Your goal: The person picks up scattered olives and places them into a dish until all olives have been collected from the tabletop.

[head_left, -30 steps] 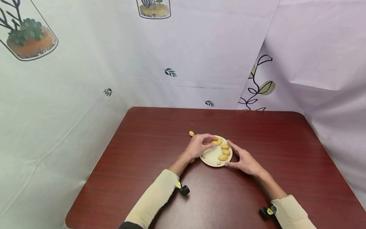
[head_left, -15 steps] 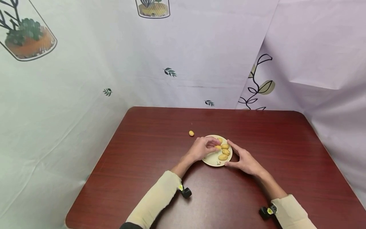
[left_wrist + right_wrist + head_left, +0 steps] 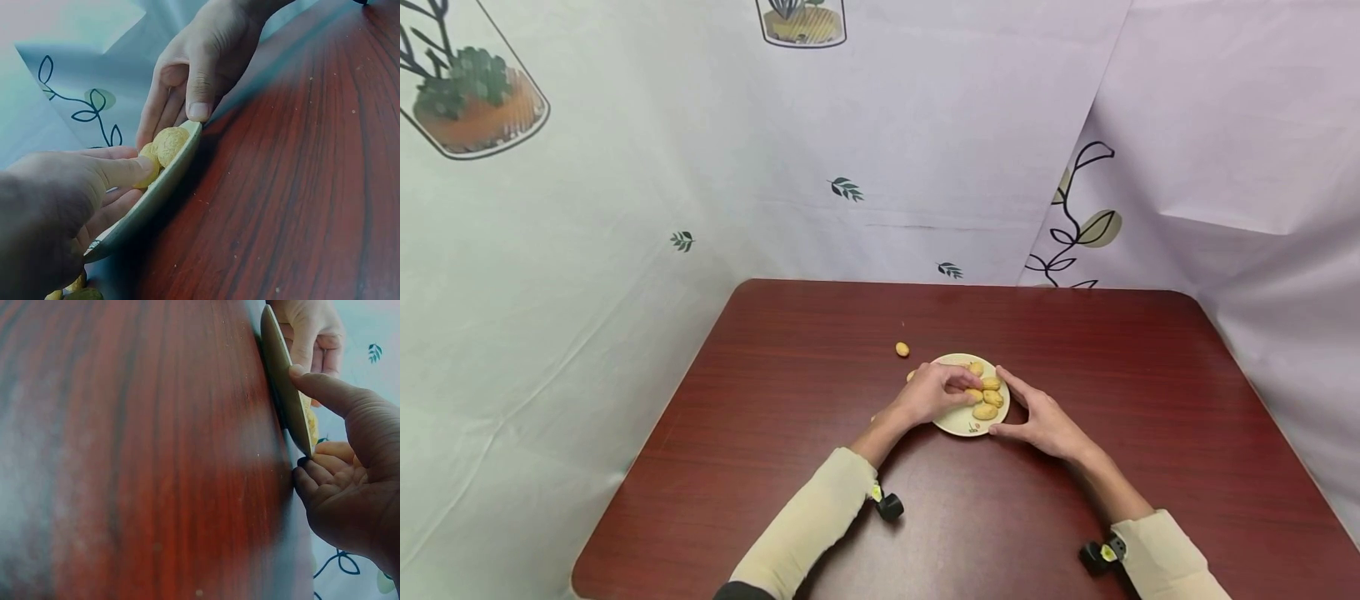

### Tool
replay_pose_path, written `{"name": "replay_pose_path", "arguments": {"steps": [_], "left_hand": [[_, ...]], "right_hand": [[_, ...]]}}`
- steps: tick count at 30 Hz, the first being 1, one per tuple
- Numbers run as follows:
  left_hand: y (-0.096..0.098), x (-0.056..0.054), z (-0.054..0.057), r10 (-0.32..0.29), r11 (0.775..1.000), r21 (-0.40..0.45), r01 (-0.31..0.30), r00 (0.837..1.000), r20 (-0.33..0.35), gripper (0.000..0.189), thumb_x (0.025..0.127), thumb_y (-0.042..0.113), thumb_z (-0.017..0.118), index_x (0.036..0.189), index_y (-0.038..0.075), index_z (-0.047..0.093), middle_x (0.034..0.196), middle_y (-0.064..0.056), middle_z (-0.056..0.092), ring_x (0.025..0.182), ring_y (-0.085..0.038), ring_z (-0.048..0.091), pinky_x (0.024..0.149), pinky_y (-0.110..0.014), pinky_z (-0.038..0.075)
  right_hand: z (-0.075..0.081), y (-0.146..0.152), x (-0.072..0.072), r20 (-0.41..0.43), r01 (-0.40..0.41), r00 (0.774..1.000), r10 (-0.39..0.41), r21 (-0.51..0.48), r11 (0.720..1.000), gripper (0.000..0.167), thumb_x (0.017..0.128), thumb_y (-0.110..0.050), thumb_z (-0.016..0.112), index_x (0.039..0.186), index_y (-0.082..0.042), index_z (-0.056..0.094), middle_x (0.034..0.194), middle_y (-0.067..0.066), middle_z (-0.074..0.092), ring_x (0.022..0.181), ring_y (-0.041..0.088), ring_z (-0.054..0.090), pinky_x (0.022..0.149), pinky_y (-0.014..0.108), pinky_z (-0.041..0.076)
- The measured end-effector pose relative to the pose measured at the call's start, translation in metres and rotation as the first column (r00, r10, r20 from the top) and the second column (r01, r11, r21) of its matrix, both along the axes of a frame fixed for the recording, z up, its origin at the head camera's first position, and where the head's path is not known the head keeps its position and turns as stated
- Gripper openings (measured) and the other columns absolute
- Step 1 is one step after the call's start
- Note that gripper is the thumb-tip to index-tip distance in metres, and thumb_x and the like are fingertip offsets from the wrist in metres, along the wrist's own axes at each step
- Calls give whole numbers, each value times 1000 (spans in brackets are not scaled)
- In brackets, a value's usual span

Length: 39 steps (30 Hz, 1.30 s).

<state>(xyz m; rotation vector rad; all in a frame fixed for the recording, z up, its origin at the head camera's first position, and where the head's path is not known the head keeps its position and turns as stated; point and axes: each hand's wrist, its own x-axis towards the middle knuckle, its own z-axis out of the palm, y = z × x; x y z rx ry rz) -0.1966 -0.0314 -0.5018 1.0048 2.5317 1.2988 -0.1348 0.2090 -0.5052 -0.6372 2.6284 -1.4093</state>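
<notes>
A small round cream plate [image 3: 957, 423] with a printed rim pattern sits on the table, bearing several yellow peanuts in the shell. Over its left side reaches my left hand [image 3: 928, 395], pinching a peanut [image 3: 974, 395] between thumb and fingers, close against other peanuts [image 3: 985, 412]. My right hand [image 3: 1047, 423] holds the plate's right side, thumb at the near rim and fingers at the far rim. In the left wrist view the pinched peanut [image 3: 150, 178] shows under the thumb tip, beside a rough-shelled peanut [image 3: 171, 145]. The right wrist view has the plate [image 3: 284, 381] edge-on.
On the dark red wooden table [image 3: 820, 350] a loose peanut [image 3: 902, 349] lies beyond the left hand. Parts of others show around that hand, with a few peanuts [image 3: 84, 294] under it in the left wrist view. A printed white cloth [image 3: 895, 142] hangs behind.
My left hand has moved slightly right and nearer with the peanut, in among the others on the plate. More loose peanuts show left of it. The right hand stays at the plate.
</notes>
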Motion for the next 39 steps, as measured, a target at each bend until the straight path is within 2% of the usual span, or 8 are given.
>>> {"name": "replay_pose_path", "arguments": {"steps": [10,17,23,30,39], "left_hand": [[-2,0,0,-60,997,40,60,998,0,19,91,5,86,109,6,80,106,-4,80,97,-5,75,86,-16,56],[-3,-1,0,-76,997,21,77,996,-42,21,90,7,86,110,8,79,106,-2,80,96,-3,74,85,-15,55],[-4,-1,-1,-76,996,42,78,996,-53,20,91,7,86,110,7,79,107,-2,80,96,-4,74,86,-15,56],[-9,-2,-3,-32,995,98,34,999,-23,20,95,9,83,114,8,79,111,0,79,100,0,72,87,-17,57],[-28,-10,0,58,983,179,-50,998,-35,19,100,9,75,119,8,78,116,-2,79,104,-6,73,89,-23,58]], "right_hand": [[2,0,-1,-4,1,1000,-1,6,1000,102,85,-18,93,163,7,31,167,30,31,153,46,32,108,1,20],[2,0,-1,-5,6,1000,-6,24,1000,102,85,-21,93,163,6,32,167,28,32,153,45,33,107,0,20],[1,-1,0,-8,6,1000,-6,23,1000,102,85,-21,93,163,6,32,167,28,32,152,45,33,107,1,20],[3,-1,1,-5,1,1000,-1,23,1000,102,86,-21,92,163,6,32,167,28,32,153,45,33,107,1,20],[3,-1,2,8,6,1000,-6,34,999,103,86,-22,92,163,6,31,167,28,33,153,44,32,106,0,19]]}}
